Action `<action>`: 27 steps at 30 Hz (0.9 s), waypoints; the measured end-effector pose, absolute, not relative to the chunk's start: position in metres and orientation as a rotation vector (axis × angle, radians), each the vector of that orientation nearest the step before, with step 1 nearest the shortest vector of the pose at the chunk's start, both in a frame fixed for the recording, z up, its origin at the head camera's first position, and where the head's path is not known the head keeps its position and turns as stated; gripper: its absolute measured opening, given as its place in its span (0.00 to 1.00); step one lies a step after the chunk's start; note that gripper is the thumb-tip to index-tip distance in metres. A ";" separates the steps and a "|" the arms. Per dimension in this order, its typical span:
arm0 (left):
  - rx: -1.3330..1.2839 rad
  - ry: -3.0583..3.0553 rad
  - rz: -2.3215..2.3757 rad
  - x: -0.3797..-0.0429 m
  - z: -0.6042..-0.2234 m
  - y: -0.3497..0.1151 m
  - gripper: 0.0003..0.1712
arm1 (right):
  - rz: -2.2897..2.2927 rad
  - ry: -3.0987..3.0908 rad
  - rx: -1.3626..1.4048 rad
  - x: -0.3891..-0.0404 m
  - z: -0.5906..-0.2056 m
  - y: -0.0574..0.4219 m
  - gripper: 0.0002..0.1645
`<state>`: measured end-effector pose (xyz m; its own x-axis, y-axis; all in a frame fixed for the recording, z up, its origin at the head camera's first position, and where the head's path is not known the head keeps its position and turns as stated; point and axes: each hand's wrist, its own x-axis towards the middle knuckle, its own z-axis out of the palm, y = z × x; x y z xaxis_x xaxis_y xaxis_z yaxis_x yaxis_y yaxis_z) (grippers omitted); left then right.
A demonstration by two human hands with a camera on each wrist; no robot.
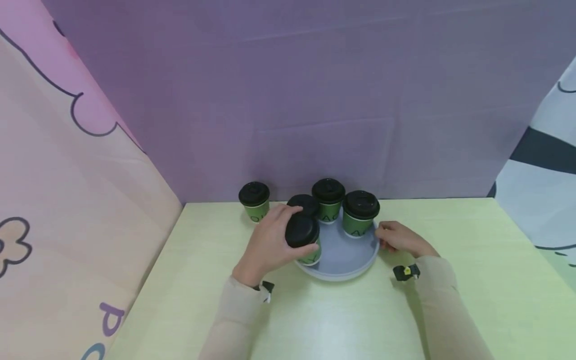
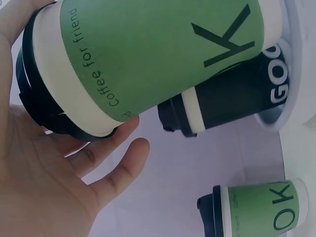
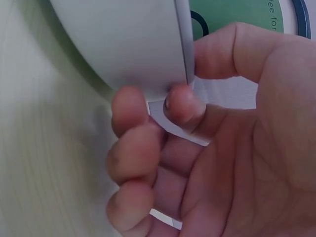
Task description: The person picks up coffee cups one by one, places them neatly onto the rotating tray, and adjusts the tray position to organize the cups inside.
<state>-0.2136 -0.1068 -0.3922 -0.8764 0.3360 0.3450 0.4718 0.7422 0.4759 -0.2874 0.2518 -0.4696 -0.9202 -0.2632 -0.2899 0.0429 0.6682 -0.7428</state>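
My left hand [image 1: 269, 245] grips a green paper coffee cup [image 2: 163, 54] around its black lid, thumb in front and fingers behind. This cup stands over the left side of a round pale tray [image 1: 342, 260]; whether its base touches the tray I cannot tell. Just behind it is a black coffee cup [image 2: 237, 96], mostly hidden in the head view. Two more green cups stand on the tray, one at the back [image 1: 329, 197] and one at the right [image 1: 360, 215]. With curled fingers and thumb, my right hand [image 1: 402, 239] pinches the tray's right rim [image 3: 183, 44].
Another lidded green cup [image 1: 254, 200] stands on the light yellow table [image 1: 324, 320], left of the tray near the back edge. Behind the table hangs a purple-grey cloth [image 1: 315, 100]. A patterned panel [image 1: 81, 200] borders the left side.
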 end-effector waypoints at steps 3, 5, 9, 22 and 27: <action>-0.664 -2.695 -0.824 -0.214 -0.394 -0.103 0.51 | -1.123 2.509 -0.179 -0.286 -0.468 0.252 0.10; -0.676 -2.685 -0.803 -0.215 -0.396 -0.101 0.51 | -1.111 2.504 -0.196 -0.285 -0.467 0.252 0.10; -0.687 -2.672 -0.749 -0.217 -0.400 -0.098 0.51 | -1.088 2.490 -0.219 -0.284 -0.465 0.252 0.10; -0.720 -2.704 -0.632 -0.219 -0.408 -0.088 0.51 | -1.130 2.572 -0.222 -0.283 -0.462 0.257 0.19; -0.744 -2.696 -0.601 -0.219 -0.410 -0.083 0.50 | -1.173 2.722 -0.080 -0.288 -0.468 0.256 0.25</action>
